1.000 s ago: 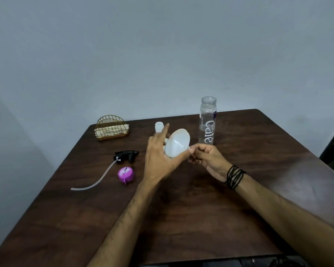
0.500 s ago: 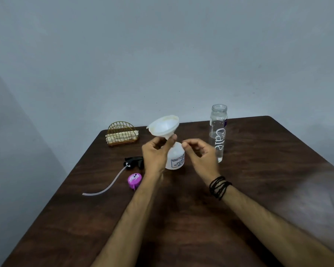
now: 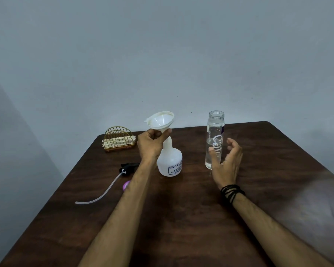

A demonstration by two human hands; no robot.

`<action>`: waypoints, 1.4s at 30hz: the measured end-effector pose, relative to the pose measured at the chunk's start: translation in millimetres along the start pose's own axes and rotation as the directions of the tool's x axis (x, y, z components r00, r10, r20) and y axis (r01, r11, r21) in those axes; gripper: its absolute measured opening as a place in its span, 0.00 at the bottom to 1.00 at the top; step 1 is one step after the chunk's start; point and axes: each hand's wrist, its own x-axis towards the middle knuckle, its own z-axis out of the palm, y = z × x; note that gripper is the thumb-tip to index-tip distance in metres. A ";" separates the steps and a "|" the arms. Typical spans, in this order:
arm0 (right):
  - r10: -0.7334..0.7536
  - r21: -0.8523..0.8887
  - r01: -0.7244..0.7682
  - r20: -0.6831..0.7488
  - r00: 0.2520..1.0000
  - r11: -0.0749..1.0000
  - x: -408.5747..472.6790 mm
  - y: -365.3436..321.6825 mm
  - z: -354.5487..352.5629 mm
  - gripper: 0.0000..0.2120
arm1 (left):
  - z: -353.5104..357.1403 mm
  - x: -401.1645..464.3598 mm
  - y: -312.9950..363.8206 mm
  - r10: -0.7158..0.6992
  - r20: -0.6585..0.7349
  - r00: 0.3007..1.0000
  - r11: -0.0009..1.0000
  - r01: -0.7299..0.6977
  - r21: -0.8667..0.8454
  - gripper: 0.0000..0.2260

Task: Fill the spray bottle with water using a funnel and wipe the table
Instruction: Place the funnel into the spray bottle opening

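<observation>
A white spray bottle (image 3: 170,160) without its head stands on the dark wooden table (image 3: 181,218). A white funnel (image 3: 160,121) sits upright over the bottle's neck, and my left hand (image 3: 151,144) grips the funnel's stem from the left. To the right stands a clear glass water bottle (image 3: 214,139), uncapped and partly filled. My right hand (image 3: 226,162) is open just in front of that bottle, fingers curled around it without a clear grip. The black spray head (image 3: 127,167) with its long tube (image 3: 98,195) lies on the table to the left.
A gold wire holder with folded cloths (image 3: 119,139) stands at the table's back left corner. A purple cap (image 3: 126,185) lies by my left forearm, partly hidden. A grey wall rises close behind the table's far edge.
The funnel went from tilted in both hands to upright over the spray bottle's neck, held by my left hand alone. My right hand let go and moved right to the water bottle.
</observation>
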 end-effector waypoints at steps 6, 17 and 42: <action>0.121 0.032 -0.124 0.097 0.988 0.992 4.2 5.9 4.5 0.36 | -4.5 1.6 -9.5 -0.019 -0.008 1.000 0.997 0.019 0.068 0.26; 0.191 -0.061 -0.182 0.225 0.955 0.981 13.4 10.2 7.8 0.36 | 0.4 -3.0 -23.1 0.048 0.038 0.998 0.998 -0.049 0.044 0.15; 0.151 -0.003 -0.155 0.255 0.955 0.988 23.3 4.0 -10.1 0.25 | 34.6 -35.3 -42.8 0.232 0.064 0.971 0.964 -0.221 -0.152 0.05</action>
